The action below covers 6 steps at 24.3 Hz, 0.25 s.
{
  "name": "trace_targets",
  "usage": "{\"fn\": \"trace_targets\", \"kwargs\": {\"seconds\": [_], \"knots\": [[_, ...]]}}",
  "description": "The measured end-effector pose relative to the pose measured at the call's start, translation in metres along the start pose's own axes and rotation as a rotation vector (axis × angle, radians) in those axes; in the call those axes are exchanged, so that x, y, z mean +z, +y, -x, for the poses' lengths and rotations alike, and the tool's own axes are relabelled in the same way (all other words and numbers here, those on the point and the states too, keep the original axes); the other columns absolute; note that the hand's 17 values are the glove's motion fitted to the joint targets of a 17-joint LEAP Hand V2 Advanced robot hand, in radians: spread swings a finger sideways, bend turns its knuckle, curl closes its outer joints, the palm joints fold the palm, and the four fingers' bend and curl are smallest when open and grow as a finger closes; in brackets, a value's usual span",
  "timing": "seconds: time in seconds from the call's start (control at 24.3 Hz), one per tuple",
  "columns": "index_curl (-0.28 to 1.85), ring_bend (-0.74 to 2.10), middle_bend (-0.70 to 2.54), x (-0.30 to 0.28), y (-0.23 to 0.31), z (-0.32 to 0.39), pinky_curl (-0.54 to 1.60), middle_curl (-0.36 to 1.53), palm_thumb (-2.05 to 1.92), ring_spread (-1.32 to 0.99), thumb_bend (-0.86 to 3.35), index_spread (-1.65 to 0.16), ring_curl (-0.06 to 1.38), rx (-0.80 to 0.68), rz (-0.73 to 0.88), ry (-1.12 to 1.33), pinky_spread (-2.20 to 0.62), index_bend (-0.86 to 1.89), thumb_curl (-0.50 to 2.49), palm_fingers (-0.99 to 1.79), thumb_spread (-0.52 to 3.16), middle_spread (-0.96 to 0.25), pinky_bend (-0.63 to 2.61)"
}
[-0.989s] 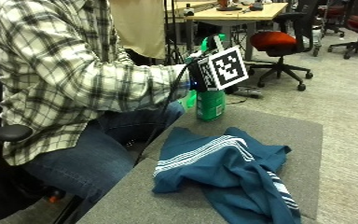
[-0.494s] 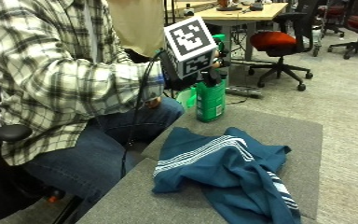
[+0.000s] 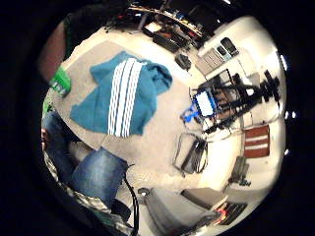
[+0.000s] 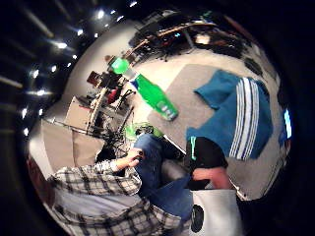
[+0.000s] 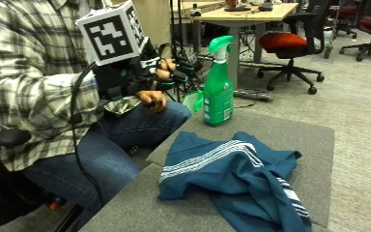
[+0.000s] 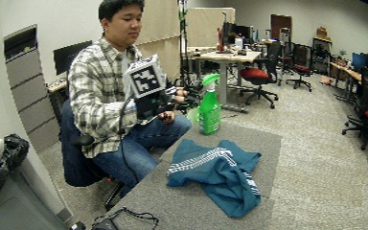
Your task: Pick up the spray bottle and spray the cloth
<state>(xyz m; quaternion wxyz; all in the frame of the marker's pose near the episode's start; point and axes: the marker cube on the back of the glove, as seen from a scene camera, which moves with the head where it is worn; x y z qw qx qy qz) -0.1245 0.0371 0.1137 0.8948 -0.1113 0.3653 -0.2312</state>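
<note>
The green spray bottle (image 5: 218,84) stands upright near the tabletop's (image 5: 301,140) far edge, close to the corner on the seated person's side. The gloved right hand (image 5: 148,72) hangs in the air just off that edge, level with the bottle's upper half and apart from it. Its fingers (image 5: 173,70) look loosely curled toward the bottle and hold nothing. The blue cloth (image 5: 237,176) with white stripes lies crumpled mid-tabletop, nearer than the bottle.
</note>
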Motion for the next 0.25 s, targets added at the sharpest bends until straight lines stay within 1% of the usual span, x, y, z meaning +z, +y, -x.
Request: {"fn": "trace_targets", "kwargs": {"seconds": [0.12, 0.25], "knots": [[0.30, 0.39, 0.18, -0.002, 0.046, -0.002, 0.32, 0.38, 0.72, 0.02, -0.04, -0.41, 0.38, 0.106, 0.007, 0.082, 0.21, 0.15, 0.57, 0.24, 0.98, -0.08, 0.40], [0.30, 0.39, 0.18, 0.000, 0.078, 0.000, 0.31, 0.38, 0.71, 0.03, -0.03, -0.41, 0.37, 0.164, 0.015, 0.116, 0.21, 0.17, 0.56, 0.25, 1.00, -0.08, 0.39]]}}
